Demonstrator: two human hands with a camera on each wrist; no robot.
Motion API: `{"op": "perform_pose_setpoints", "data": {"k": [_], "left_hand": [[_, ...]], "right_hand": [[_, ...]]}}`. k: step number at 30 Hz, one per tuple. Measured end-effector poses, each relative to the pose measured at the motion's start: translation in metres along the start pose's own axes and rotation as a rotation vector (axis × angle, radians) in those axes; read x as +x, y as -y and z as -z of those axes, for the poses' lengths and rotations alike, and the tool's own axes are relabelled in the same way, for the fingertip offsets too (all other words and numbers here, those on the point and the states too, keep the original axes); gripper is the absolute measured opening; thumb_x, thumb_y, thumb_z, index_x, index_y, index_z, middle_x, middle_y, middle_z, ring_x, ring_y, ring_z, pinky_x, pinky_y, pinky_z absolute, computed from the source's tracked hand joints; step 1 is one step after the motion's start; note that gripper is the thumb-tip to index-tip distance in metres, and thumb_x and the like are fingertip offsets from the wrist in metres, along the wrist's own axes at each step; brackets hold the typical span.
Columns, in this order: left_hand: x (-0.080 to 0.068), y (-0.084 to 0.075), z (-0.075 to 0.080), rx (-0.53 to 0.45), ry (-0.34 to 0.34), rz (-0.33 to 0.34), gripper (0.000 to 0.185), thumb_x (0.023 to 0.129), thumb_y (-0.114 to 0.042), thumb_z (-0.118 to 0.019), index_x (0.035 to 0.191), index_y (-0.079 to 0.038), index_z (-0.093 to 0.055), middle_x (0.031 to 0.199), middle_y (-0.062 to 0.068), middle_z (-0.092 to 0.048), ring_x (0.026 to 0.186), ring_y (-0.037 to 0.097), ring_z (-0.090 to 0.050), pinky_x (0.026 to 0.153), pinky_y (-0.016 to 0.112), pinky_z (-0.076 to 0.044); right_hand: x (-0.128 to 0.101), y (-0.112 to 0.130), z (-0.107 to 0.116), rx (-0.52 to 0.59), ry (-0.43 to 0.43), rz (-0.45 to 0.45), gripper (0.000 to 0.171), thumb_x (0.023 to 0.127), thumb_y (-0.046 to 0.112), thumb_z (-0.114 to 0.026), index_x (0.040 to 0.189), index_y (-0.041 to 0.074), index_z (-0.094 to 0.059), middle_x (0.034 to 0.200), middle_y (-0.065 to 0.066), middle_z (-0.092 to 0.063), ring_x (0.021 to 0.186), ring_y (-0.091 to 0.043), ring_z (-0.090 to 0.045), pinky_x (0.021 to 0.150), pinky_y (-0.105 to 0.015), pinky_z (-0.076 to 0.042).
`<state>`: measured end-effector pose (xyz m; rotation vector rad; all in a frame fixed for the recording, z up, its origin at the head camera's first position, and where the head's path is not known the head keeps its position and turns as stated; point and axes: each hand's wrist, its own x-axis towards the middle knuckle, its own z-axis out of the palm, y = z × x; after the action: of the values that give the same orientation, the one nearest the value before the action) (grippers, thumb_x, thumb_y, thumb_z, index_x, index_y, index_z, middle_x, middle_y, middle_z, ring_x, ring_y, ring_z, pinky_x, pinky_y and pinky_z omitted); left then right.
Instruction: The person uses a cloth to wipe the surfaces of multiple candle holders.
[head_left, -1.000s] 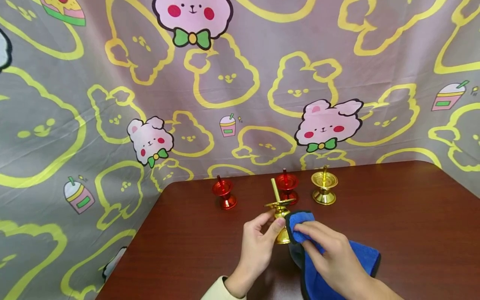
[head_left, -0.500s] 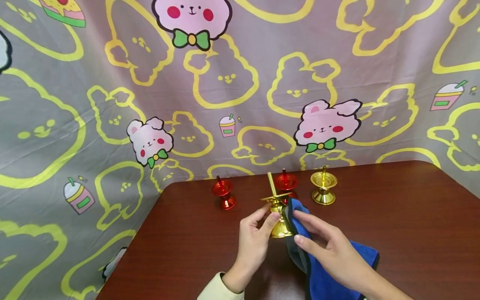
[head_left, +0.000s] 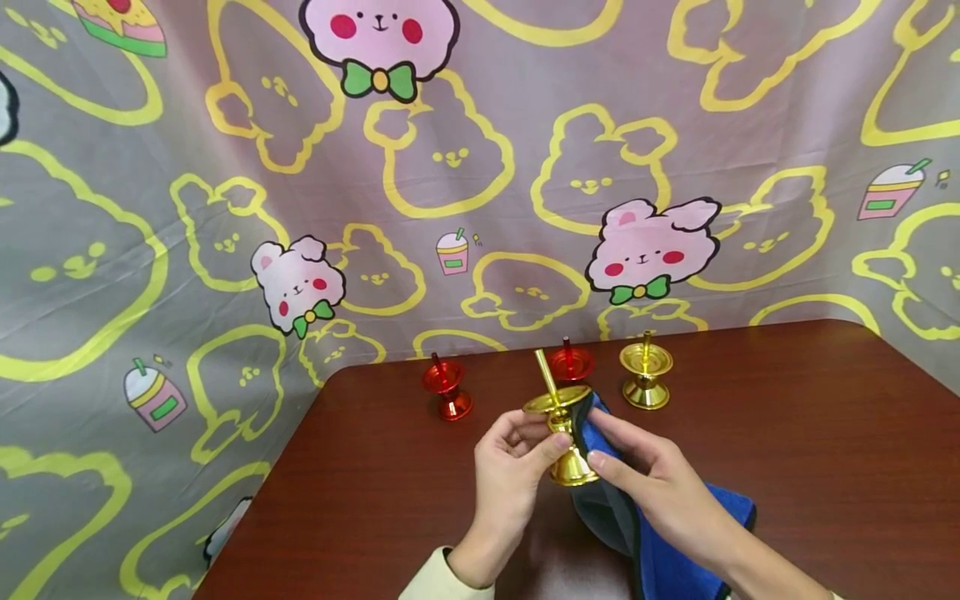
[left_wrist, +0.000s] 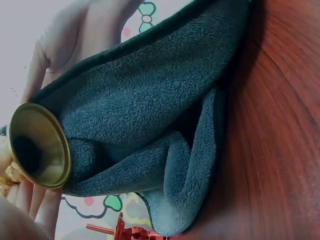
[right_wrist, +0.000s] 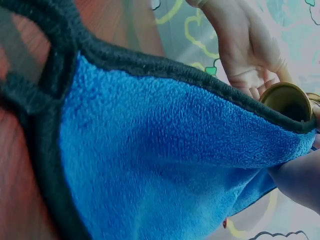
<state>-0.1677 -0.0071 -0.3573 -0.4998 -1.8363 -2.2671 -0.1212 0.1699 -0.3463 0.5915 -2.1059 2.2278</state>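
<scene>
Head view: gold candlestick (head_left: 561,425) being held tilted above the table (head_left: 825,433), stem pinched by left hand (head_left: 513,467); right hand (head_left: 660,492) pressing blue cloth (head_left: 675,550) against its base. Wiping seemingly under way; two red candlesticks (head_left: 447,390) and another gold one (head_left: 645,375) standing behind, untouched.

The gold candle holder (head_left: 561,433) has tilted, and the right hand (head_left: 645,483) apparently shifted lower on it.

Two red candle holders (head_left: 447,390) (head_left: 569,364) and a gold one (head_left: 646,375) stand on the table (head_left: 825,433).
</scene>
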Motion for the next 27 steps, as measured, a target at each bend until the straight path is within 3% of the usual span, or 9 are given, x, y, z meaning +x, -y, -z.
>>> {"op": "perform_pose_setpoints", "data": {"k": [5,12,16,20,27], "left_hand": [[0.0,-0.001,-0.001,-0.02,0.0,0.004,0.03,0.08,-0.003,-0.084,0.1,0.011,-0.066,0.092,0.02,-0.07,0.079,0.015,-0.069,0.069,0.025,-0.056],[-0.002,-0.008,-0.004,0.013,-0.003,0.032,0.026,0.083,-0.001,-0.081,0.101,0.01,-0.066,0.093,0.019,-0.07,0.076,0.015,-0.069,0.067,0.025,-0.057],[-0.002,-0.011,-0.004,0.004,0.006,0.039,0.028,0.083,-0.002,-0.081,0.102,0.01,-0.066,0.091,0.016,-0.069,0.076,0.014,-0.068,0.067,0.023,-0.055],[-0.002,-0.013,-0.004,-0.014,0.033,0.077,0.03,0.085,-0.005,-0.08,0.108,0.01,-0.068,0.09,0.012,-0.068,0.078,0.013,-0.067,0.069,0.023,-0.055],[-0.003,-0.015,-0.003,0.098,0.09,0.073,0.028,0.091,-0.01,-0.075,0.115,0.004,-0.071,0.095,0.015,-0.07,0.079,0.013,-0.062,0.067,0.021,-0.052]], "right_hand": [[-0.001,-0.003,-0.004,0.0,-0.053,0.048,0.05,0.101,0.003,-0.058,0.146,-0.011,-0.041,0.149,-0.029,-0.041,0.126,-0.006,-0.052,0.094,-0.022,-0.048],[-0.005,0.001,-0.007,-0.228,-0.104,0.098,0.033,0.101,0.012,-0.062,0.134,0.014,-0.067,0.141,-0.01,-0.057,0.14,-0.029,-0.037,0.098,-0.017,-0.04],[-0.009,0.004,-0.01,-0.286,-0.154,0.129,0.031,0.101,0.013,-0.061,0.131,0.015,-0.068,0.138,-0.009,-0.06,0.137,-0.018,-0.043,0.094,-0.019,-0.045],[-0.012,0.002,-0.014,-0.245,-0.195,0.183,0.031,0.102,0.006,-0.057,0.132,0.006,-0.066,0.138,-0.015,-0.058,0.133,-0.004,-0.044,0.093,-0.019,-0.047],[-0.013,-0.004,-0.021,-0.216,-0.238,0.251,0.037,0.103,0.001,-0.052,0.138,0.004,-0.06,0.143,-0.015,-0.052,0.135,-0.002,-0.041,0.098,-0.014,-0.041]]}}
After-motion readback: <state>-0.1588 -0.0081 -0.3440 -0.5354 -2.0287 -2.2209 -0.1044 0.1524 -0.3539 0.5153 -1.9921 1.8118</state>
